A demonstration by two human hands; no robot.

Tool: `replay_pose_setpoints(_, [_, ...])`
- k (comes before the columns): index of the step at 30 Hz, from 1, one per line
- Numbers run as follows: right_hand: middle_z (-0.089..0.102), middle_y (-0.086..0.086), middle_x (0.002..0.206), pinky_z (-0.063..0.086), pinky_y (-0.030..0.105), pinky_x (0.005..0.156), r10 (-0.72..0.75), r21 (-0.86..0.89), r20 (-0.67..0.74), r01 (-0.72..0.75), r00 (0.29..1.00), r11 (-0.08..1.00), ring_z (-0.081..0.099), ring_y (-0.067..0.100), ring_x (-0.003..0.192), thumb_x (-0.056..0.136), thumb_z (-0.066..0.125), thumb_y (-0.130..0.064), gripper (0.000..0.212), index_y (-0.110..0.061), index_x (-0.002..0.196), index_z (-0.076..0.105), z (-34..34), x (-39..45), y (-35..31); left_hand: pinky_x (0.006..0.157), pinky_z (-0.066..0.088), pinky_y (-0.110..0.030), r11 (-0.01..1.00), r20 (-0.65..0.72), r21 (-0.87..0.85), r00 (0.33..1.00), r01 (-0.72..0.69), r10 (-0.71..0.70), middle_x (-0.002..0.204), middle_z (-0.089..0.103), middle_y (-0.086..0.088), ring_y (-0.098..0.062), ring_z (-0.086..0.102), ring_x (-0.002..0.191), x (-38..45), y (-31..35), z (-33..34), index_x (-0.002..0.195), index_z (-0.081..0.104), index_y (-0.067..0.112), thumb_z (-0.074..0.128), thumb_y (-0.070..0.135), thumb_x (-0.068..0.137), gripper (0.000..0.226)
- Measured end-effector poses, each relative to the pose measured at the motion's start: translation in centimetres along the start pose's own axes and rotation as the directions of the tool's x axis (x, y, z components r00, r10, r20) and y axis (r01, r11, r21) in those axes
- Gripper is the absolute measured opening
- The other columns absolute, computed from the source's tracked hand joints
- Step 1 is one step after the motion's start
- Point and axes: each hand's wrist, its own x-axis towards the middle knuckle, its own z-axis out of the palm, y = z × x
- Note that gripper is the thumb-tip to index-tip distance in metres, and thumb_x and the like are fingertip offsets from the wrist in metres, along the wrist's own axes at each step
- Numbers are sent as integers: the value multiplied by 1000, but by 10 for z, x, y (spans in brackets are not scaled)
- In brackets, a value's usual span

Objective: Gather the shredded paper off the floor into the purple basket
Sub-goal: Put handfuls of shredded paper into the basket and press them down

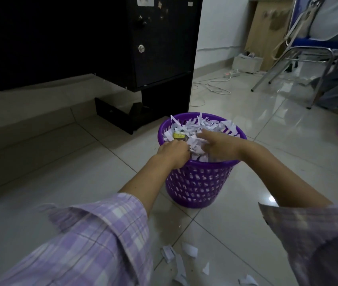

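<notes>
Head view
Basket: purple, upright on the tiled floor, heaped with paper
Left hand: at the near rim, fingers curled into the paper
Right hand: fingers reaching onto the heap; grip unclear
Scraps: loose on the floor between the sleeves

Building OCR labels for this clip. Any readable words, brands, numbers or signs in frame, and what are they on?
None can be read.
White stickers on the black cabinet front: cropped and blurred, no text legible.
Yellow and white packet among the shredded paper in the purple plastic basket: print too small and blurred.
White paper scraps on the tiled floor: no print to make out.
</notes>
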Motion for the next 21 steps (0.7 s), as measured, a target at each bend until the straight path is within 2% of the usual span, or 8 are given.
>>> replay_pose_setpoints(3, [27, 14, 155, 28, 43, 111, -10, -117, 34, 13, 999, 993, 31, 34, 139, 102, 36, -10, 45, -15, 146, 35, 13, 0, -5, 95, 38, -42, 1000, 35, -24, 999, 1, 0, 114, 56, -9, -32, 52, 111, -1, -1, 1, 117, 57, 13, 34, 20, 98, 31])
replay_pose_setpoints(5, [33, 14, 153, 29, 42, 110, -16, -134, 39, 21, 999, 991, 36, 34, 137, 103, 35, -15, 42, -17, 145, 40, 19, 3, -7, 103, 32, -42, 999, 43, -53, 999, -1, 4, 123, 54, -9, -29, 47, 118, -2, -1, 1, 125, 53, 13, 30, 20, 99, 35])
replay_pose_setpoints(7, [55, 14, 133, 37, 36, 99, -5, -110, 36, 9, 999, 994, 50, 31, 122, 102, 38, -15, 35, -13, 133, 55, 20, 9, -7, 106, 25, -40, 993, 5, -114, 1000, -14, 15, 124, 53, -9, -26, 43, 120, -2, -2, 2, 123, 50, 10, 31, 19, 100, 32])
replay_pose_setpoints(9, [63, 12, 120, 39, 31, 90, 17, -73, 40, -14, 999, 997, 56, 28, 111, 100, 39, -8, 35, -13, 124, 63, 23, 16, -5, 108, 20, -38, 980, -31, -198, 999, -31, 25, 127, 48, -8, -24, 38, 125, -3, -4, 3, 124, 45, 9, 35, 18, 98, 29])
replay_pose_setpoints(11, [65, 11, 118, 39, 29, 87, 43, -54, 45, -41, 998, 998, 57, 28, 107, 97, 40, -3, 38, -15, 120, 67, 26, 23, -3, 113, 14, -38, 978, -32, -200, 999, -49, 43, 138, 41, -8, -23, 31, 134, -3, -3, 3, 133, 38, 10, 34, 21, 100, 36])
replay_pose_setpoints(13, [66, 11, 117, 38, 27, 85, 71, -42, 49, -69, 996, 997, 57, 28, 108, 97, 42, -2, 36, -14, 117, 69, 28, 32, -2, 115, 11, -39, 987, -16, -153, 998, -58, 56, 143, 39, -6, -21, 25, 139, -2, -3, 5, 136, 39, 10, 30, 25, 102, 38])
replay_pose_setpoints(16, [66, 11, 115, 41, 28, 84, 125, -24, 56, -124, 991, 992, 58, 30, 106, 96, 45, -4, 32, -12, 114, 70, 32, 48, 3, 114, 14, -37, 990, -47, -130, 998, -56, 50, 139, 36, -6, -21, 27, 134, -2, -4, 8, 132, 43, 9, 29, 28, 102, 39])
replay_pose_setpoints(21, [67, 14, 110, 46, 33, 82, 210, 5, -14, -210, 978, 978, 55, 26, 88, 90, 54, -15, 26, -8, 109, 70, 41, 65, 5, 113, 16, -37, 995, -90, -97, 995, -40, 31, 140, 32, -8, -23, 24, 133, -5, -5, 12, 134, 39, 9, 29, 26, 102, 38])
